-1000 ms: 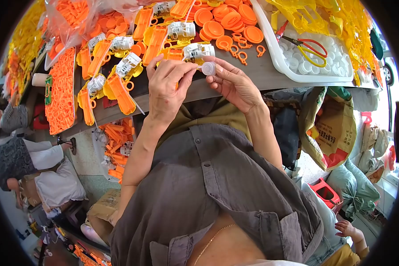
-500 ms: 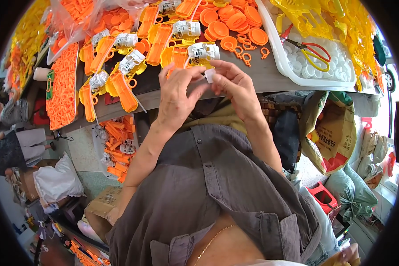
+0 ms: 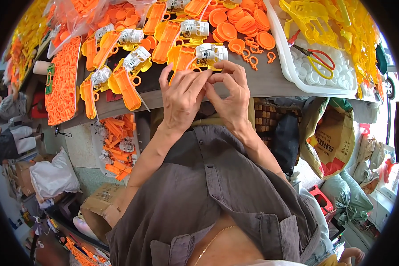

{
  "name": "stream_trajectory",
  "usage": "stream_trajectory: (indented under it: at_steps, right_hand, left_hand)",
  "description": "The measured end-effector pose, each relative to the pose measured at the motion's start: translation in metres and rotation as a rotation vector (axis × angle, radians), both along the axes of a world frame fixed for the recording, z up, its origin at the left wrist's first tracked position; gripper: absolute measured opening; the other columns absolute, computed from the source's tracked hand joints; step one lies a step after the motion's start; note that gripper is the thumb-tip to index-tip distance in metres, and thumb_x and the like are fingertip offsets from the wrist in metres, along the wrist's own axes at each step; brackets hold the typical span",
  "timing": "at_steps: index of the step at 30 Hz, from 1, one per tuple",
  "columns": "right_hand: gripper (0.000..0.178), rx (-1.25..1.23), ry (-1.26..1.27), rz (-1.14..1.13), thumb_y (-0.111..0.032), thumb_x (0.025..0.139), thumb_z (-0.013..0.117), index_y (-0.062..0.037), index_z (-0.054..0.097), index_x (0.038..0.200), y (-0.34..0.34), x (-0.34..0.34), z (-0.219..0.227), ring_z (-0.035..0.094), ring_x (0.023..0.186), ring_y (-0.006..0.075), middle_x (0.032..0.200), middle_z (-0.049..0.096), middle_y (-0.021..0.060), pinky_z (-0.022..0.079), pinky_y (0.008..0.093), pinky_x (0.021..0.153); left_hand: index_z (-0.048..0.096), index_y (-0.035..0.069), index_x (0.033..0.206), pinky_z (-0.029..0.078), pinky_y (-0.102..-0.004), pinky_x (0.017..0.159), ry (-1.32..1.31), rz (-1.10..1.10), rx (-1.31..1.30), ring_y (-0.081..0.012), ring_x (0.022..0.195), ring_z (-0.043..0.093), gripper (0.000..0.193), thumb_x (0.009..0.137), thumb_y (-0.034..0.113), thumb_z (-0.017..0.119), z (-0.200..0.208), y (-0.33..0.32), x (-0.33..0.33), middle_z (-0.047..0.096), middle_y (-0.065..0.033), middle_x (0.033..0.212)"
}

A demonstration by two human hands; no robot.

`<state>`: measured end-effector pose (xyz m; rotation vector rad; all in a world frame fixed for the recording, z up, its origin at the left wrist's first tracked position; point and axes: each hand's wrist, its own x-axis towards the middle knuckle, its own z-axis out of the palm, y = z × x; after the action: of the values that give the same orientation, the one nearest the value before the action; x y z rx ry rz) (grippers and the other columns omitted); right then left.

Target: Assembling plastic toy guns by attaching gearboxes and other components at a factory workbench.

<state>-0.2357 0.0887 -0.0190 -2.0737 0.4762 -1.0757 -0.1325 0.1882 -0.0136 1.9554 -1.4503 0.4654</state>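
Observation:
My left hand (image 3: pixel 181 98) and my right hand (image 3: pixel 232 94) meet at the fingertips just over the table's near edge. The thumb and forefinger of the right hand are pinched into a ring; the left fingers are bent and pressed together. Whatever sits between the fingertips is hidden. Just beyond my hands lies a yellow-and-orange toy gun half (image 3: pixel 180 57) with a white cylindrical mechanism (image 3: pixel 213 52). Several more such halves lie to its left and behind, among them a near one (image 3: pixel 125 88) with a thin rod sticking out.
Orange discs (image 3: pixel 226 31) and small orange ring pieces (image 3: pixel 253 62) lie beyond my right hand. A white tray (image 3: pixel 292 82) at the right holds clear round caps and scissors (image 3: pixel 320 63). An orange-filled tray (image 3: pixel 63 88) stands left; an open sack (image 3: pixel 330 137) stands below the table.
The small white piece that showed between my fingertips is now out of sight. My right fingers have curled into a pinch. The view has shifted slightly.

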Motion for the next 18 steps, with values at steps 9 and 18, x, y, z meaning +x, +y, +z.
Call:
stream_trajectory:
  at_steps: [9, 18]
  right_hand:
    - [0.012, 0.012, 0.123, 0.294, -0.011, 0.081, 0.071, -0.0022, 0.066, 0.087, -0.040, -0.011, 0.001, 0.059, 0.102, 0.0288, 0.116, 0.062, 0.0122, 0.046, 0.0380, 0.088]
    - [0.040, -0.262, 0.444, 0.040, -0.029, 0.080, 0.072, -0.0064, 0.067, 0.112, -0.073, 0.034, 0.006, 0.057, 0.103, 0.0283, 0.107, 0.064, 0.0112, 0.038, 0.0430, 0.097]
  left_hand:
    - [0.070, 0.016, 0.109, 0.034, -0.0356, 0.094, 0.199, -0.021, 0.050, -0.0176, 0.088, 0.056, 0.034, 0.076, 0.011, 0.075, -0.015, 0.003, 0.031, 0.062, 0.0005, 0.084]
    - [0.068, 0.010, 0.108, 0.039, -0.0366, 0.096, 0.540, -0.143, 0.066, -0.0198, 0.097, 0.061, 0.033, 0.077, -0.002, 0.070, 0.008, 0.012, 0.016, 0.068, -0.0036, 0.095]
